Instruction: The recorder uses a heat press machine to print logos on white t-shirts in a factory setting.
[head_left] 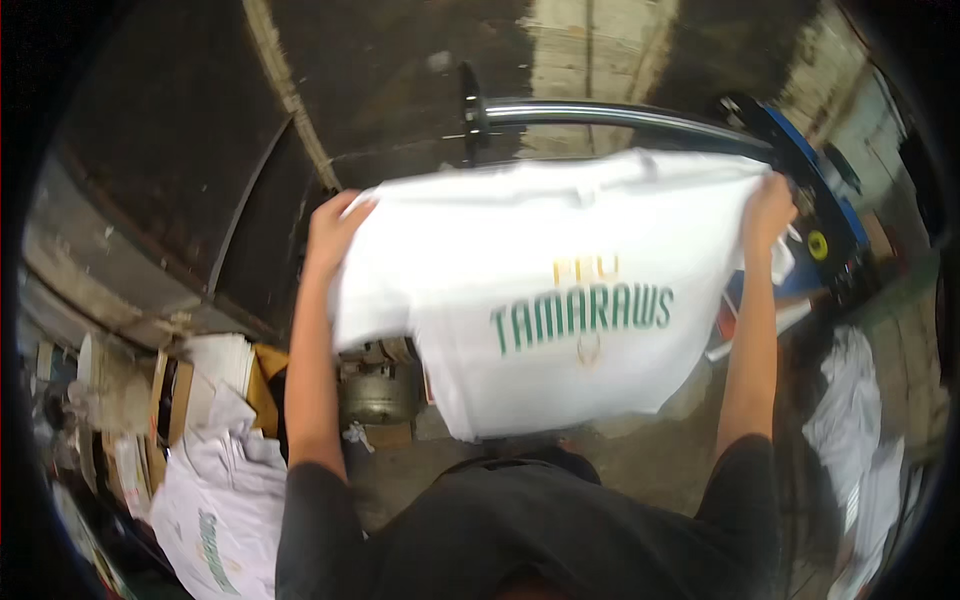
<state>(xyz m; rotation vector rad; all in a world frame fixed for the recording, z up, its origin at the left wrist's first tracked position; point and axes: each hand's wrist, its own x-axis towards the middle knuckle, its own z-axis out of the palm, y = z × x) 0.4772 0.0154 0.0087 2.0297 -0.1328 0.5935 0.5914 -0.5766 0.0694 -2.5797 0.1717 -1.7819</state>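
Observation:
A white T-shirt (580, 230) hangs spread between my two hands, its front showing green lettering with smaller yellow print above it. My left hand (335, 235) grips the shirt at its left sleeve and shoulder, fingers closed on the cloth. At the opposite shoulder, my right hand (768, 215) is closed on the fabric, and a bit of bunched white cloth sticks out beside it. The shirt's upper edge is slightly blurred. Its lower hem hangs free in front of my body.
Behind the shirt runs a shiny metal bar (610, 115) with a dark end plate, joined to a blue and black machine (825, 190) at right. More printed white shirts (225, 500) lie piled at lower left. White cloth (848, 410) hangs at right. A rounded metal tank (378, 392) stands below.

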